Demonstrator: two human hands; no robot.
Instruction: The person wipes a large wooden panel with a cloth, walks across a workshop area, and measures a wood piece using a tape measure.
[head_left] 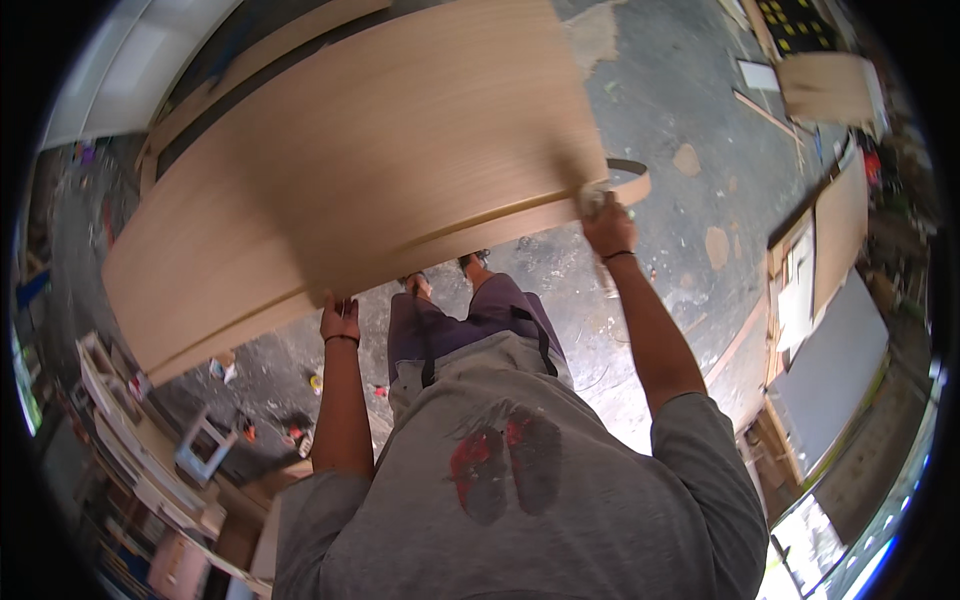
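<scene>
A large light-brown wood panel (400, 130) lies in front of me. Along its near edge runs a thin wood-coloured edging strip (500, 225), whose free end curls into a loop past the right corner. My right hand (608, 232) is closed round a whitish wad (594, 196), blurred, at the panel's near right corner by the strip; what the wad is made of I cannot make out. Further left, my left hand (341, 322) grips the panel's near edge, its fingertips partly hidden there.
Under the panel is a stained grey floor (680, 190). Boards and sheets (835, 330) lean along the right side. At lower left stand a pale wooden frame (140, 450) and a small grey stool-like piece (205, 447), near scattered bits. More planks (260, 65) lie beyond the panel.
</scene>
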